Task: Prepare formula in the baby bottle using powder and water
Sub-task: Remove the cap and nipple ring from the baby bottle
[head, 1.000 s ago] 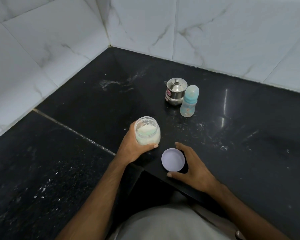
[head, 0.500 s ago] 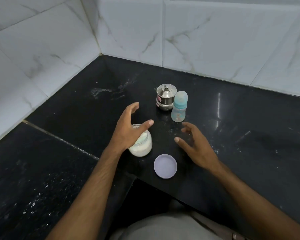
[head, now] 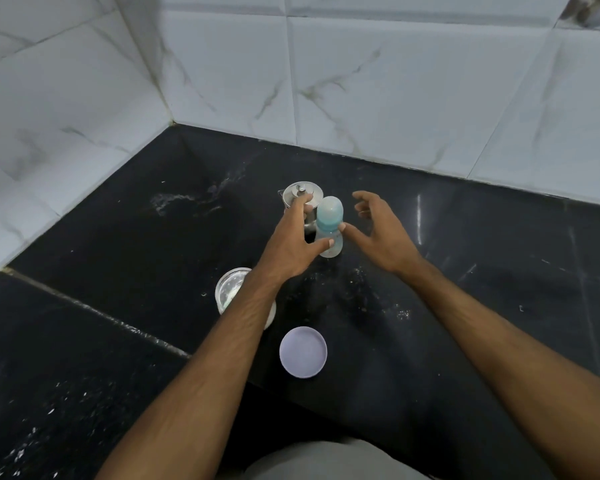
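Observation:
The baby bottle (head: 330,215), clear with a light blue cap, stands upright on the black counter (head: 482,292) beside a small steel lidded pot (head: 299,192). My left hand (head: 288,247) reaches between them: its fingers lie against the pot and its thumb touches the bottle's lower front. My right hand (head: 381,233) hovers at the bottle's right with spread fingers, its thumb tip at the bottle's side. The open glass jar of white powder (head: 228,289) stands nearer to me, partly hidden by my left forearm. Its pale purple lid (head: 303,352) lies flat near the counter's front edge.
White marble-look tiled walls (head: 395,91) meet in a corner behind the pot. Powder specks are scattered on the counter around the bottle and on the lower black slab (head: 49,393) at left. The counter's front edge runs just behind the lid.
My left hand let go of the powder jar and moved forward to the pot and bottle. My right hand left the lid and came up beside the bottle.

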A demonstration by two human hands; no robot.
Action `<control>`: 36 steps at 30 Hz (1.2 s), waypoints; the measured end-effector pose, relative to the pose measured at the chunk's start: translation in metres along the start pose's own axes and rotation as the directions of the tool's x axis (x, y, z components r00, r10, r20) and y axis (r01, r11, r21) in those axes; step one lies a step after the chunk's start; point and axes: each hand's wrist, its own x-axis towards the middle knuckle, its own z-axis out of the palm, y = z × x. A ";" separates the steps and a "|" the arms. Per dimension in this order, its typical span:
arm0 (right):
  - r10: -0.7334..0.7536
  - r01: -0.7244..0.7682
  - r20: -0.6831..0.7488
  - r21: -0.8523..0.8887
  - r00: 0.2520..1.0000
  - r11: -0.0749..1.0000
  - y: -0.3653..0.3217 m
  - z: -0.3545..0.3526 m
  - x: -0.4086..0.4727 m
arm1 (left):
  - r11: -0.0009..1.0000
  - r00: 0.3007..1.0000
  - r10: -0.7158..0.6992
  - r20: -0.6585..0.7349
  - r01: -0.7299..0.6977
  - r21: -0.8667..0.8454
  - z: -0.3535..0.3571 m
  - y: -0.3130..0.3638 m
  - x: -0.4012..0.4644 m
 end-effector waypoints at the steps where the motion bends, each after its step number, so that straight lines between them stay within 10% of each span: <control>1: -0.006 0.006 0.016 -0.013 1.000 1.000 -0.002 -0.001 0.006 | 1.000 1.000 0.000 0.007 0.000 -0.001 0.004 0.000 0.002; 9: -0.087 0.106 0.184 -0.100 0.979 0.989 -0.001 0.014 0.037 | 0.998 1.000 -0.022 0.001 0.022 -0.062 0.023 -0.003 0.012; 36: -0.072 0.076 0.109 -0.034 0.991 0.997 0.018 -0.003 -0.026 | 0.988 0.999 -0.052 -0.014 0.049 -0.148 0.089 -0.018 -0.012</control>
